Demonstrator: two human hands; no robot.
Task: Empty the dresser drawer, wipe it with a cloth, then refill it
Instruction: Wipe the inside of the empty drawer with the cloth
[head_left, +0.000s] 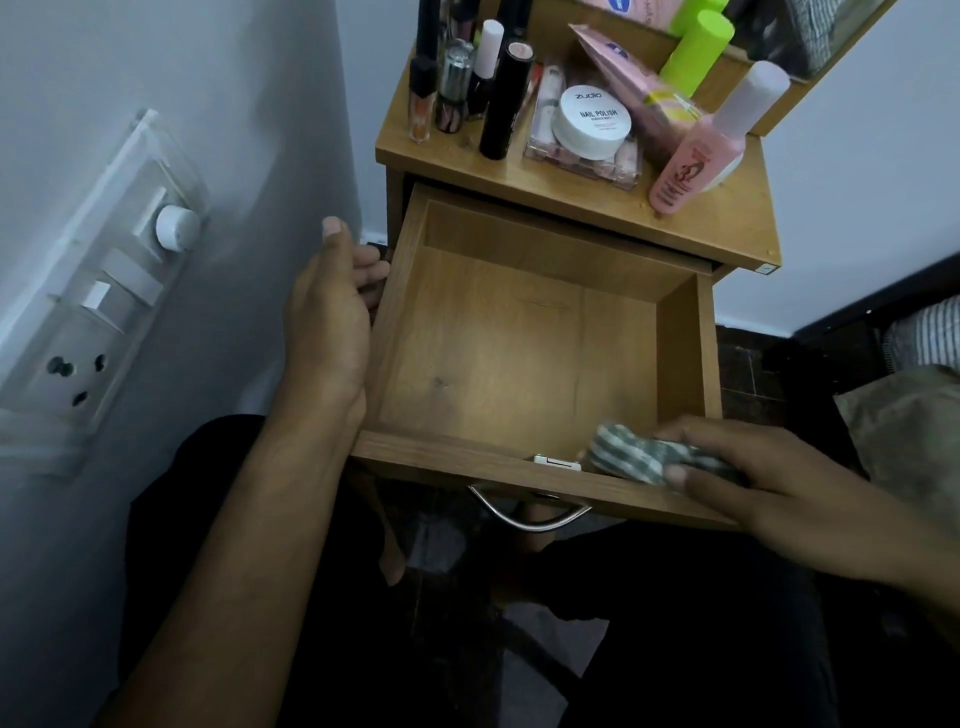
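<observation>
1. The drawer (519, 343) stands pulled out of the dresser (571, 208) in front of us, and its wooden floor is bare, so we judge the emptying done and the wiping under way.
2. Our right hand (753, 483) presses a striped cloth (649, 457) into the near right corner, thumb and fingers curled around the bunched fabric so it stays put as we rub.
3. Our left hand (327, 312) rests against the outside of the drawer's left wall, fingers loosely bent and holding nothing; we judge it is there to steady the drawer against the push of the cloth.
4. A small white catch (557, 461) sits inside the front wall, just beside the cloth, and a metal handle (527, 512) hangs below the front.
5. On the dresser top wait a white nail polish remover jar (592, 122), a pink bottle (701, 150), a black tube (506, 98) and other cosmetics, probably the contents to go back in.
</observation>
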